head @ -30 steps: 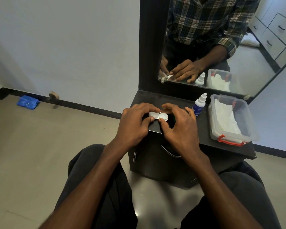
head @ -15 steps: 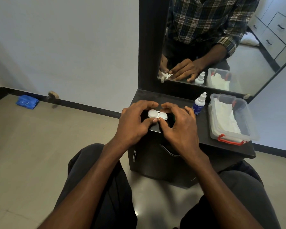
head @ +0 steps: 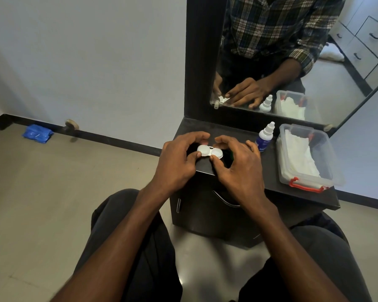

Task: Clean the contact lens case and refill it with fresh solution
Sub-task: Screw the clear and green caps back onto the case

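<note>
Case location: the white contact lens case (head: 210, 152) sits just above frame centre, at the near left edge of the dark cabinet top (head: 271, 171); whether it rests on the surface or is lifted slightly clear cannot be told.
Case axis: long axis runs left to right across the frame, two round caps side by side, both caps apparently on.
Left hand (head: 177, 162): curled around the left cap, thumb against its near edge, forefinger arched over the far side; a pinch, not a flat or open hand.
Right hand (head: 238, 168): curled likewise at the right cap, thumb tip touching its near edge, forefinger hooked over the far side.
Key relation: the case lies between the two hands, one cap to each; neither hand is clearly nearer, so either cap could be unscrewed first while the other hand braces.
Solution bottle (head: 265, 137): upright, capped, right of the right hand, close by but apart from it.
Plastic box (head: 308, 155): further right, holds white tissue; lid state unclear.
Mirror (head: 292, 62): upper right, reflects the hands and bottle.
Stage, as judged: early; case unopened, cleaning and refilling not yet begun.
Risk, as judged: case sits at the cabinet edge; a slipped cap could drop to the floor.
</note>
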